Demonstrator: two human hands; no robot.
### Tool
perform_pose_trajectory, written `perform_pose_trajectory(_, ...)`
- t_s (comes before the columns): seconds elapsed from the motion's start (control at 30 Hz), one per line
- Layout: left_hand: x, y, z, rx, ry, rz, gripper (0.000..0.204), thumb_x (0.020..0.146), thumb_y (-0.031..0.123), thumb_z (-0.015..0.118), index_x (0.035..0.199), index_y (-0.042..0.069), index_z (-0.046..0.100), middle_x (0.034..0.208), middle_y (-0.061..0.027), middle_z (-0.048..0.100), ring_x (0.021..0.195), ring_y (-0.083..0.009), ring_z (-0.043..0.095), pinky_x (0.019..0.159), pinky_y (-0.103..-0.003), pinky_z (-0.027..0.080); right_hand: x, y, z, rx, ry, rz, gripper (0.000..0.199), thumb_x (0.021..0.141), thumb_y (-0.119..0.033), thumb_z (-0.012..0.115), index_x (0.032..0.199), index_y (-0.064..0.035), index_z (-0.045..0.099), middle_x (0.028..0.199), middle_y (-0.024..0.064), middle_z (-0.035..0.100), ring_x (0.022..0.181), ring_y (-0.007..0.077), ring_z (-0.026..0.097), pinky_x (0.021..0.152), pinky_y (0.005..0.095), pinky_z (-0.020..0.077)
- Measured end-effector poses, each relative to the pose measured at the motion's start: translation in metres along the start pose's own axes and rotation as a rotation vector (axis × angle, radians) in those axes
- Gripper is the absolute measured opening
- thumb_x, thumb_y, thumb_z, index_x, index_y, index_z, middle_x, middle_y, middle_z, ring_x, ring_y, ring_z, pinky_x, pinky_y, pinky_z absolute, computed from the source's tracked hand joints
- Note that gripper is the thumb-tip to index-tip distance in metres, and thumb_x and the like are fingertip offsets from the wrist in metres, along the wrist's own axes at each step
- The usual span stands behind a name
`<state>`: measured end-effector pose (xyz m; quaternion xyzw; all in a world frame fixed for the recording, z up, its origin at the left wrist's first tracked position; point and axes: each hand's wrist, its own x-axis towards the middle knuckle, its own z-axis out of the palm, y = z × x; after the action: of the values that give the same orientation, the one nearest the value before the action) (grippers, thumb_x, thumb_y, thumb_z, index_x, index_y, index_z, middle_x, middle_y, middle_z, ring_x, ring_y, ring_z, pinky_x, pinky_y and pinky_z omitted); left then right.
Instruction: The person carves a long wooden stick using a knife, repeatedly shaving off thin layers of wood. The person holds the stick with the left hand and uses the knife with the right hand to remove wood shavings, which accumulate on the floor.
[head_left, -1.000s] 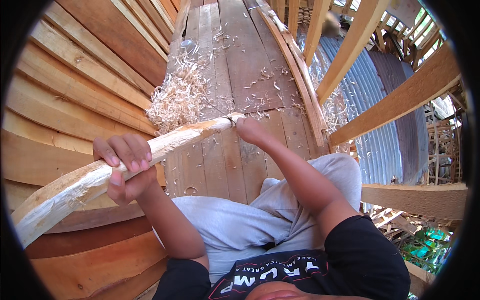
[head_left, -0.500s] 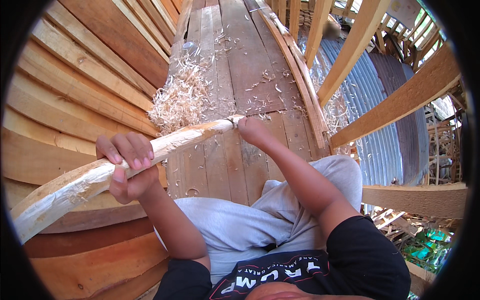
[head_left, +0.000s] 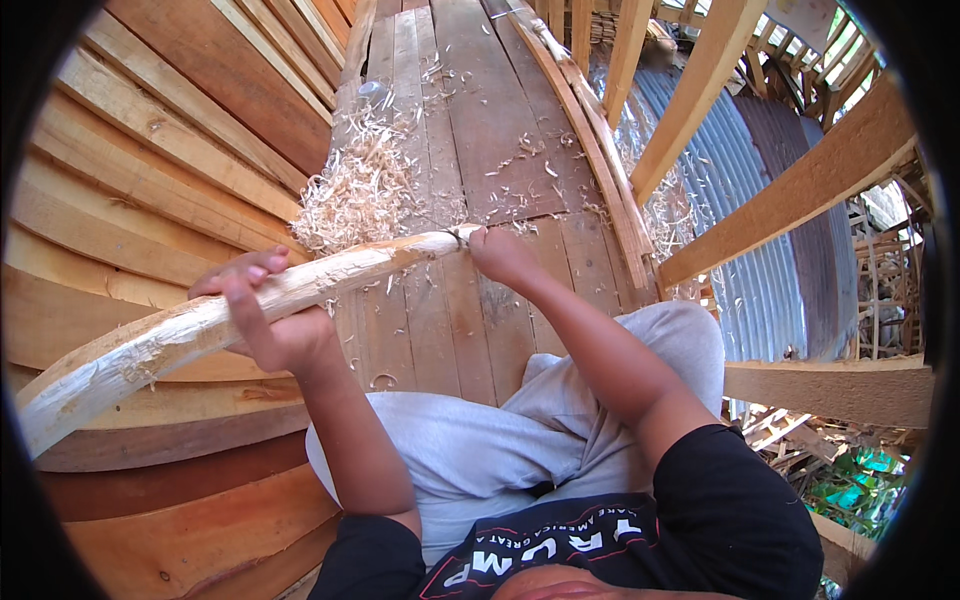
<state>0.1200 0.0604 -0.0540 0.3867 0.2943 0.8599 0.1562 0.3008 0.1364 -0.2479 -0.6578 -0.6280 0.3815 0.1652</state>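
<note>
A long, pale, peeled wooden pole slants across from the lower left to the middle, its surface rough with cut facets. My left hand holds it from below, thumb up on the near side and fingertips showing over the far side. At the pole's thin right end my right hand is closed in a fist around the tip. A small dark thing crosses the pole just beside that fist; I cannot make out what it is. The fingers of the right hand are mostly hidden.
Curled wood shavings heap on the plank floor, near a small clear cup. Stacked boards line the left side. On the right stand wooden posts, with corrugated metal sheets beyond. My crossed legs are below.
My left hand has shifted its grip, the fingers sliding farther over the pole's far side and the thumb rising. The pole and right hand have moved slightly left.
</note>
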Motion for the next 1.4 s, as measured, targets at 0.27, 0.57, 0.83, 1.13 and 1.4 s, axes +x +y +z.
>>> perform_pose_trajectory(0.27, 0.0, -0.007, -0.022, -0.061, -0.004, -0.237, 0.016, 0.082, 0.011, 0.054, 0.077, 0.013, 0.039, 0.058, -0.0014, 0.039, 0.053, -0.0129, 0.041, 0.056, -0.027, 0.039, -0.034, -0.049, -0.008, 0.042, -0.085, -0.059, 0.049, 0.093, -0.031, 0.031, 0.096, 0.0029, 0.067, 0.102, 0.029, 0.063, 0.097, 0.0459, 0.06, 0.089, 0.0496, 0.0459)
perform_pose_trajectory(0.57, -0.009, -0.003, -0.008, -0.043, -0.059, -0.186, 0.016, 0.08, 0.01, 0.053, 0.077, 0.014, 0.037, 0.057, -0.0001, 0.035, 0.051, -0.0115, 0.037, 0.055, -0.027, 0.036, -0.037, -0.042, -0.008, 0.053, -0.029, -0.109, 0.048, 0.093, -0.029, 0.032, 0.093, 0.0059, 0.065, 0.096, 0.0296, 0.064, 0.092, 0.0441, 0.062, 0.085, 0.0505, 0.0468)
perform_pose_trajectory(0.83, -0.009, -0.004, -0.011, -0.084, -0.086, -0.177, 0.015, 0.079, 0.008, 0.052, 0.08, 0.013, 0.038, 0.059, -0.0022, 0.04, 0.05, -0.0118, 0.038, 0.054, -0.027, 0.038, -0.033, -0.044, -0.004, 0.096, -0.013, -0.147, 0.052, 0.094, -0.03, 0.031, 0.083, 0.0062, 0.066, 0.088, 0.0312, 0.063, 0.089, 0.0469, 0.061, 0.085, 0.0528, 0.0453)
perform_pose_trajectory(1.13, -0.012, -0.001, -0.013, -0.076, -0.073, -0.165, 0.016, 0.078, 0.005, 0.052, 0.083, 0.012, 0.038, 0.058, -0.0022, 0.04, 0.049, -0.0115, 0.039, 0.052, -0.027, 0.039, -0.044, -0.056, -0.019, -0.006, -0.091, -0.148, 0.056, 0.096, -0.031, 0.027, 0.089, 0.0092, 0.065, 0.095, 0.0318, 0.063, 0.094, 0.0471, 0.06, 0.088, 0.0507, 0.0462)
perform_pose_trajectory(1.4, -0.007, -0.002, -0.011, -0.087, -0.081, -0.187, 0.017, 0.078, 0.005, 0.053, 0.083, 0.012, 0.037, 0.059, -0.0018, 0.039, 0.05, -0.0109, 0.039, 0.053, -0.026, 0.039, -0.028, -0.039, -0.007, -0.044, -0.015, -0.089, 0.055, 0.096, -0.03, 0.026, 0.088, 0.0076, 0.065, 0.094, 0.0314, 0.063, 0.091, 0.0471, 0.061, 0.085, 0.0516, 0.0465)
